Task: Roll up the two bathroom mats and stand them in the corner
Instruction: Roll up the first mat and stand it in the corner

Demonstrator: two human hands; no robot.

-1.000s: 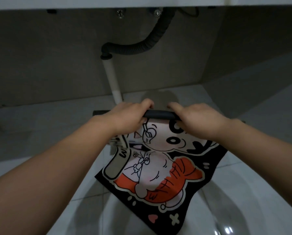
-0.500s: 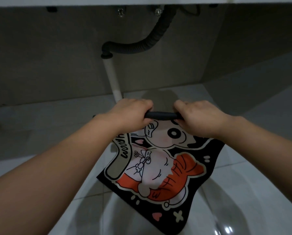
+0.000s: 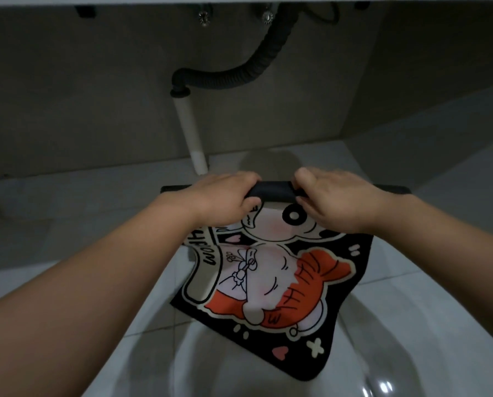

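Both hands, left hand (image 3: 225, 197) and right hand (image 3: 339, 202), are gripping the cartoon mat's (image 3: 268, 282) rolled far edge on the floor (image 3: 67, 213); uneven pressure risks the roll skewing or loosening.

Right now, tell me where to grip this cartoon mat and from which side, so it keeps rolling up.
Grip the rolled far edge of the cartoon mat from above, as the left hand and right hand do. The roll is a firm black tube lying crosswise, and the flat printed part runs back toward you, probably too limp to steer.
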